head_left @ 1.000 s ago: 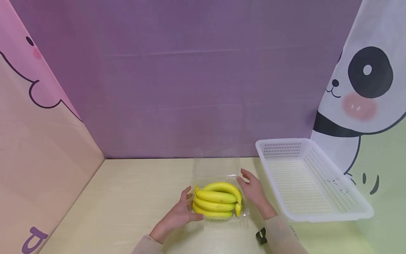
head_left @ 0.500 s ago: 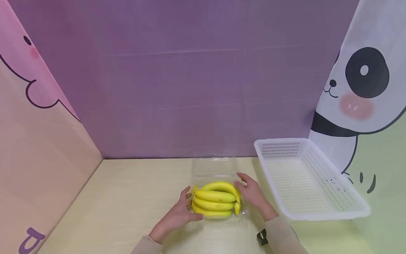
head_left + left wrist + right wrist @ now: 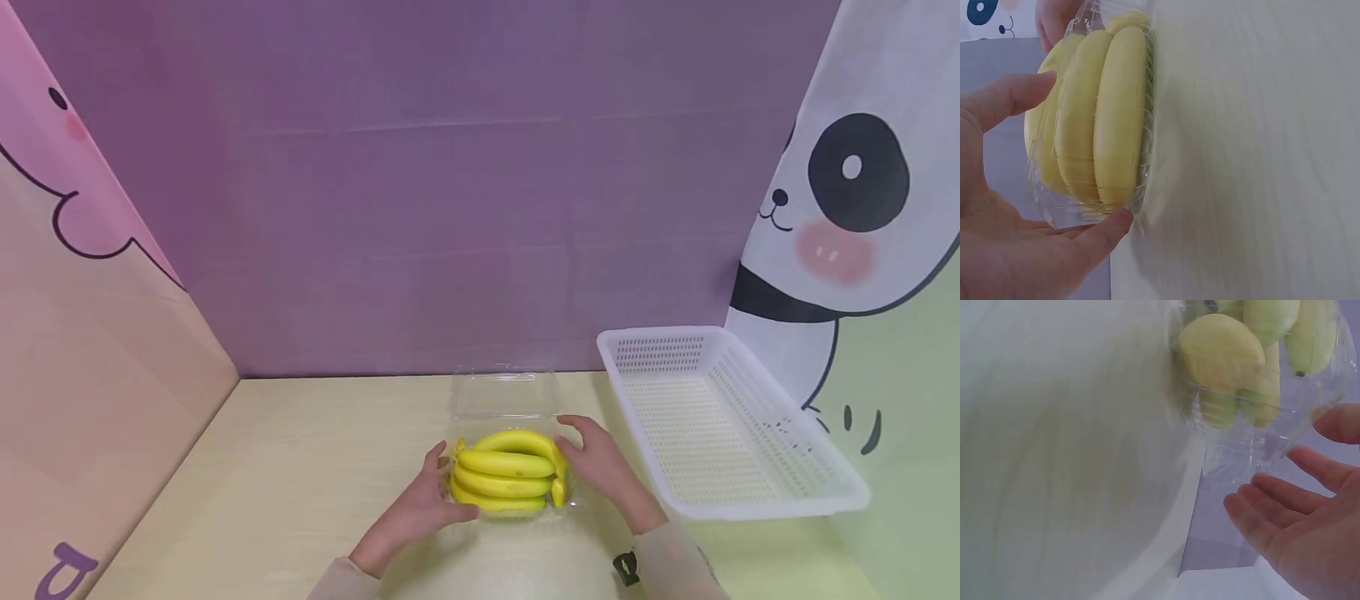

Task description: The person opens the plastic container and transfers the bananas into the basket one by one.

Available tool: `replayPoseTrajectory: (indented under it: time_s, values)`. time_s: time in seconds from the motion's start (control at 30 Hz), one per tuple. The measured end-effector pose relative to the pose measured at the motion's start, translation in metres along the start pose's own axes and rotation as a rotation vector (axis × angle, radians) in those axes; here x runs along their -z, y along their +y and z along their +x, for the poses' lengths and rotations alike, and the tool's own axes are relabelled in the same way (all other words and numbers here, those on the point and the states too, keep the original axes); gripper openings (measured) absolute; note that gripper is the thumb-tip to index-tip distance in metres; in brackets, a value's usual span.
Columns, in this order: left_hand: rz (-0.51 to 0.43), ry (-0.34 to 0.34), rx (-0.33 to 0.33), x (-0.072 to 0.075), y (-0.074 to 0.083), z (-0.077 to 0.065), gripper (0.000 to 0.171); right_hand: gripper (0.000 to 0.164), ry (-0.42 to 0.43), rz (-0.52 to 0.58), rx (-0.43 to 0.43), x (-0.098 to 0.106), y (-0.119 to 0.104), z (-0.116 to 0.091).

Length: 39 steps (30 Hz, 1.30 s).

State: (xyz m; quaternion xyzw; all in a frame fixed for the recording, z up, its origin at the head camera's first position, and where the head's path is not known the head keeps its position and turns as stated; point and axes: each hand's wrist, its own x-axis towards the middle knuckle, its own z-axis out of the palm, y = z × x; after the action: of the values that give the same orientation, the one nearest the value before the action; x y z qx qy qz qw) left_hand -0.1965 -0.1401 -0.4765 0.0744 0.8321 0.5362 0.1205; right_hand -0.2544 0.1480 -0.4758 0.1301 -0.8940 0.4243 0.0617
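Observation:
Several yellow bananas [image 3: 504, 483] lie in a clear plastic clamshell box [image 3: 1147, 144], its clear lid [image 3: 504, 395] standing raised at the back. My left hand [image 3: 411, 510] holds the box's left end, its thumb over the near side and its fingers along the end. In the left wrist view its lowest fingertip [image 3: 1121, 219] sits by the box's bottom corner. At the right end, my right hand [image 3: 602, 468] has its fingers extended and spread. The right wrist view shows that thumb [image 3: 1338, 424] against or very near the clear plastic; contact of the other fingertips is unclear.
A white perforated plastic basket [image 3: 750, 504] stands to the right of the right hand. A small black object [image 3: 626, 568] is beside the right sleeve. The pale wooden table [image 3: 300, 467] meets a purple backdrop behind and printed cloth walls at the sides.
The right hand has shifted slightly back down from the lid's side toward the box's right end. The left hand keeps its place. The whole view slides a little leftward.

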Motion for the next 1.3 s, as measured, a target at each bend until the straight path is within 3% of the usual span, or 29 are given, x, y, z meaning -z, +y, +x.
replayPoseTrajectory:
  time_s: [0.17, 0.43, 0.8, 1.0, 1.3]
  values:
    - [-0.018, -0.013, 0.008, 0.000, -0.001, 0.001, 0.119, 0.039, -0.002, -0.013, 0.027, 0.001, -0.002, -0.006]
    - [-0.014, 0.041, -0.004, -0.001, -0.001, 0.003, 0.116, 0.039, -0.011, 0.005, 0.057, 0.004, -0.009, -0.012]
    - [-0.032, 0.002, -0.037, -0.003, -0.002, 0.006, 0.122, 0.039, -0.014, -0.038, 0.121, 0.005, -0.021, -0.016]
    - [-0.029, -0.004, -0.044, -0.003, -0.004, 0.007, 0.122, 0.038, -0.060, -0.021, 0.148, 0.006, -0.031, -0.020]
    - [-0.096, 0.005, -0.043, -0.004, -0.007, 0.008, 0.118, 0.037, -0.074, -0.068, 0.213, 0.006, -0.044, -0.023]
